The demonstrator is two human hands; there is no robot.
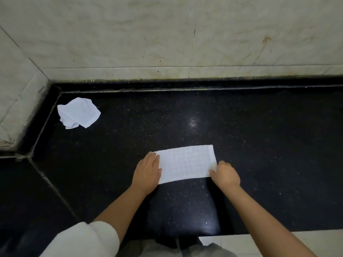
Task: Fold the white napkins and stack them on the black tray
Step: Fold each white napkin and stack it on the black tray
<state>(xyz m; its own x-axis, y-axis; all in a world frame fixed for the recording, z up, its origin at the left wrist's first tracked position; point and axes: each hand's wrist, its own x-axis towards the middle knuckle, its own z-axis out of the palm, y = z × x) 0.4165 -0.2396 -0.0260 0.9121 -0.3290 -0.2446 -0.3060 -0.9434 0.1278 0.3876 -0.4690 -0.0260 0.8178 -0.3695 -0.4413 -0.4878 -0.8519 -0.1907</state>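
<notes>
A white napkin (186,163), folded into a long rectangle, lies flat on the black speckled counter (241,130). My left hand (148,170) rests flat on its left end with straight fingers. My right hand (225,173) pinches the napkin's near right corner, fingers curled over the edge. A second white napkin (78,113) lies crumpled at the far left, close to the wall corner. No black tray is in view.
A pale marble wall (185,34) runs along the back and turns forward at the left (16,101). The counter's front edge (278,231) is near my body, with light floor tiles below it. A seam (50,182) crosses the counter at the left.
</notes>
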